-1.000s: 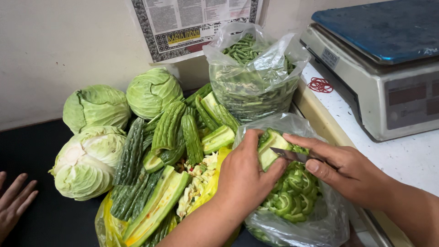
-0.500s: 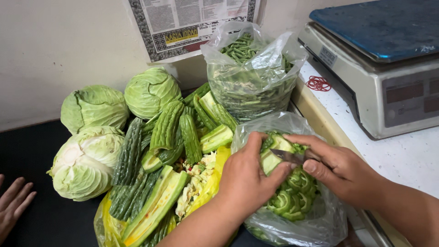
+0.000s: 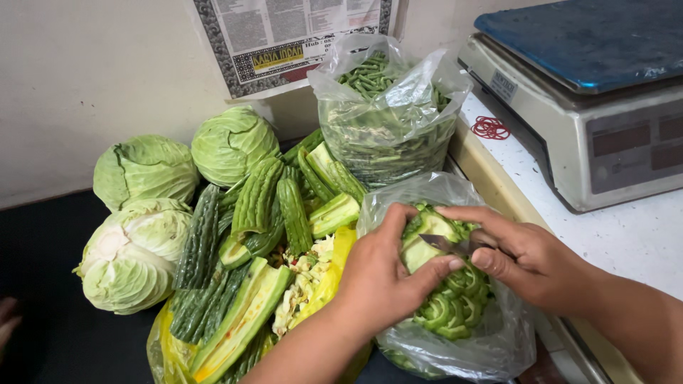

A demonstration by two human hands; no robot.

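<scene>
My left hand (image 3: 380,274) grips a halved bitter gourd piece (image 3: 421,242) over an open clear plastic bag (image 3: 455,334). My right hand (image 3: 530,259) holds a small knife (image 3: 442,245), its blade laid against the gourd's cut face. Green curved gourd slices (image 3: 452,309) lie heaped in the bag under both hands. To the left, whole and halved bitter gourds (image 3: 267,206) are piled on a yellow bag (image 3: 165,348), with scooped-out seeds and pith (image 3: 306,281) among them.
Three green cabbages (image 3: 135,252) sit at the left on a dark surface. A clear bag of green beans (image 3: 388,121) stands behind. A weighing scale (image 3: 597,107) and red rubber bands (image 3: 491,128) are on the white counter at right. Another person's fingers (image 3: 7,320) show at the left edge.
The knife blade has pushed a little further across the gourd piece, and my hands have shifted slightly over the bag. The other person's hand at the left has drawn mostly out of view.
</scene>
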